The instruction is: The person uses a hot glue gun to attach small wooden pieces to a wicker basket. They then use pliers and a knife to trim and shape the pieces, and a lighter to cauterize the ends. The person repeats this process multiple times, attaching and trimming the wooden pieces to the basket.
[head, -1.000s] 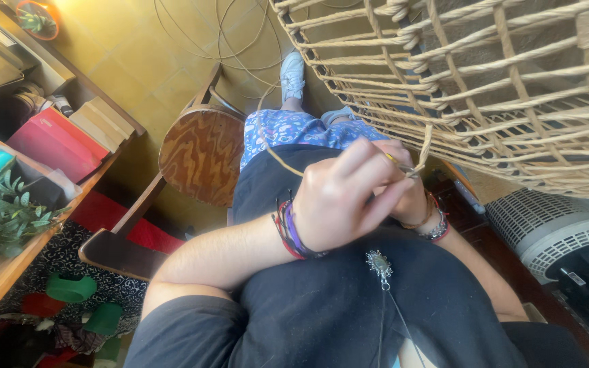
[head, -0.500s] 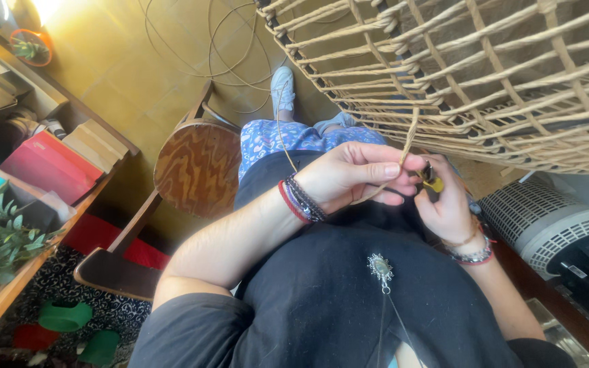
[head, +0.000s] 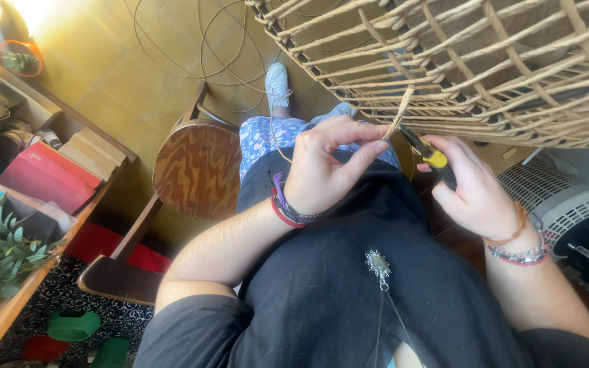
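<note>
Yellow tiled floor (head: 103, 75) lies below the woven basket (head: 485, 68). Just under the basket's rim, the left hand (head: 328, 170) pinches a cane strand (head: 398, 116); beside it, the right hand (head: 475, 187) grips yellow-handled pliers (head: 431, 158).

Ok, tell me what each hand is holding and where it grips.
The left hand pinches the cane strand near its free end; the right hand holds the yellow-and-black cutters by the handles.

The wicker frame (head: 485, 68) walls off the upper right just above both hands, the stool (head: 195, 170) crowds the left, and open floor (head: 124, 75) lies upper left.
</note>
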